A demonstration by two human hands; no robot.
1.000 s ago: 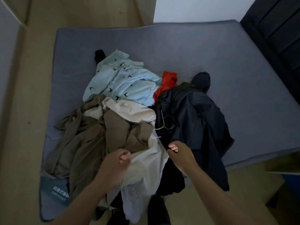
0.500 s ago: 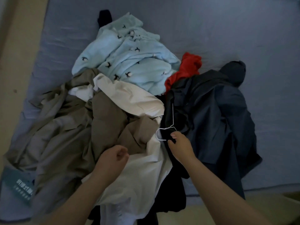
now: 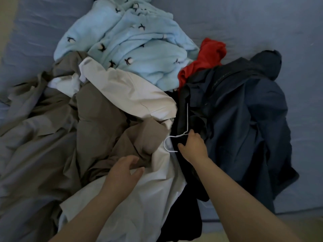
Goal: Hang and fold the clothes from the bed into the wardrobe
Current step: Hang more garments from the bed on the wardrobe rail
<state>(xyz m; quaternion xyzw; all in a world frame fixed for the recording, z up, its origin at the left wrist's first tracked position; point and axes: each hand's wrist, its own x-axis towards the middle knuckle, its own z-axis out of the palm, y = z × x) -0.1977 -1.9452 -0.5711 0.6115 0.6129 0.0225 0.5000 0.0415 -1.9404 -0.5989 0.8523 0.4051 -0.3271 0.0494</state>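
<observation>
Bed (image 3: 262, 23): blue-grey cover, bare at the left edge and along the right side; the clothes lie heaped across its middle.
Taupe garment (image 3: 52, 137): crumpled over the left part of the heap, reaching under the white one.
Left hand (image 3: 122, 173): palm down where the taupe cloth meets the white cloth, fingers (image 3: 129, 159) loosely spread and lightly curled, closed on nothing.
White garment (image 3: 125, 95): runs from the middle of the heap down toward the near edge of the bed, passing under the left hand.
Light blue fleece (image 3: 132, 41): at the far side of the heap, dotted with small black-and-white figures, lying partly on the white garment.
White wire hanger (image 3: 174, 137): hook lying over the white and black cloth, its shank running up into the dark clothes.
Right hand (image 3: 194, 145): curled at the hanger's neck, thumb and fingers around the wire and the black cloth beneath.
Red garment (image 3: 208, 56): bunched between the fleece and the dark clothes.
Navy garment (image 3: 244, 119): piled on the right, touching the right hand.
</observation>
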